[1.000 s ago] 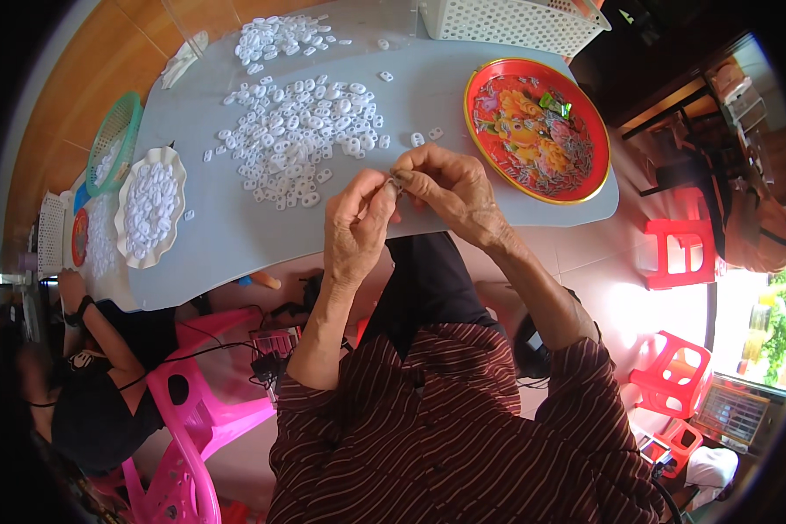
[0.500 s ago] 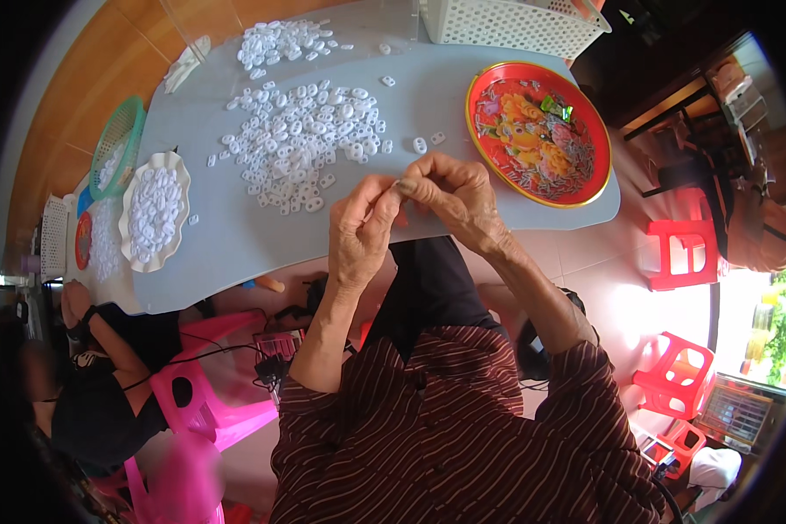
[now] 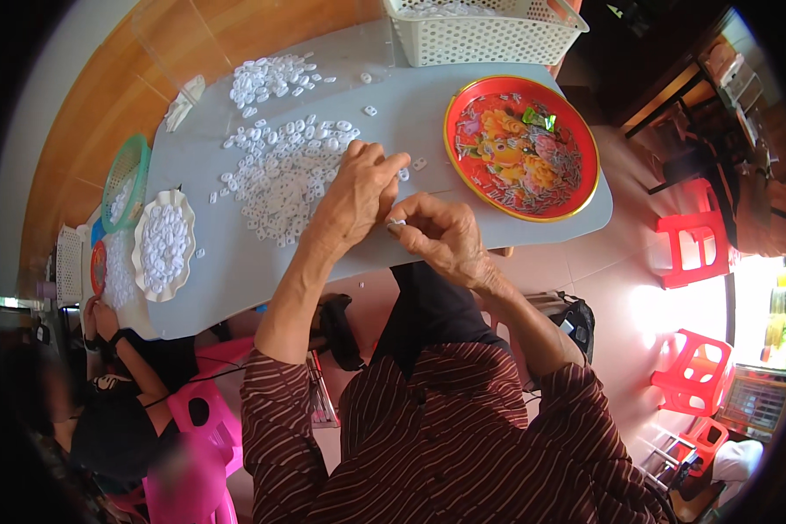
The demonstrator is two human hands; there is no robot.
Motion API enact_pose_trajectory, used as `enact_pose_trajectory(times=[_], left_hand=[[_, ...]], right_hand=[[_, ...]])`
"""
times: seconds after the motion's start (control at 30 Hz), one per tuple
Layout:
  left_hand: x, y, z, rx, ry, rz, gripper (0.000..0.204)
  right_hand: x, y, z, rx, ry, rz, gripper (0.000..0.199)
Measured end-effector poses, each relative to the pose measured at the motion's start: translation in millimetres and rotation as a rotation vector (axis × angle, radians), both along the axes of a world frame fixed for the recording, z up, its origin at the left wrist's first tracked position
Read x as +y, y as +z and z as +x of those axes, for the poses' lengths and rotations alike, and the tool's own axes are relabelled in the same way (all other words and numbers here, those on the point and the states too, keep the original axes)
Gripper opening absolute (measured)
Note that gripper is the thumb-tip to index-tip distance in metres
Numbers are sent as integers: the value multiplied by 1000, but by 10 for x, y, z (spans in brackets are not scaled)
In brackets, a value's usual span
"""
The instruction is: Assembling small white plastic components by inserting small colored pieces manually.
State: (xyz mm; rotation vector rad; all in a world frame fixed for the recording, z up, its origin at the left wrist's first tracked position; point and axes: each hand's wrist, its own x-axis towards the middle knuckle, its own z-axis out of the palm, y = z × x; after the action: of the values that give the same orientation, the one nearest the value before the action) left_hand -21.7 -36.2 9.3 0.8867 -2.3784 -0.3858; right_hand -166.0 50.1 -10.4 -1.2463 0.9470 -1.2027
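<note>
Biggest risk, I reckon, was a plain old slip: the small white piece (image 3: 396, 222) was pinched between the thumb and index finger of the right hand (image 3: 437, 234), close to the front edge of the counter (image 3: 223, 284), so a loose pinch could've dropped it onto the floor or the lap. The left hand (image 3: 358, 196) had its fingers bent over beside the pile of white pieces (image 3: 288, 179); couldn't tell if they were gripping anything. A careless sweep of that wrist might've scattered the pile. The red floral tray (image 3: 453, 131) full of little metallic pins sat near the counter's right end, so a bump could've spilled them. As for writing, nothing I could read: the green wrapper (image 3: 539, 119) in the tray was too tiny, and the pale print (image 3: 111, 382) on the neighbour's dark shirt wasn't legible either.
</note>
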Motion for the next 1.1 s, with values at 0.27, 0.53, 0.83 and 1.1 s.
enact_pose_trajectory(times=[0.27,0.53,0.83,1.1], left_hand=[[-158,-34,-90,-203,-125,-64,18],[-215,43,-171,-51,-140,21,14],[-246,72,-210,-226,-158,226,13],[62,47,-59,352,106,545,14]], right_hand=[[-31,29,-33,-41,18,-23,10],[-18,-21,0,-8,-39,-35,9],[-7,12,3,-56,-19,-21,8],[-93,-14,-17,-181,-110,-22,13]])
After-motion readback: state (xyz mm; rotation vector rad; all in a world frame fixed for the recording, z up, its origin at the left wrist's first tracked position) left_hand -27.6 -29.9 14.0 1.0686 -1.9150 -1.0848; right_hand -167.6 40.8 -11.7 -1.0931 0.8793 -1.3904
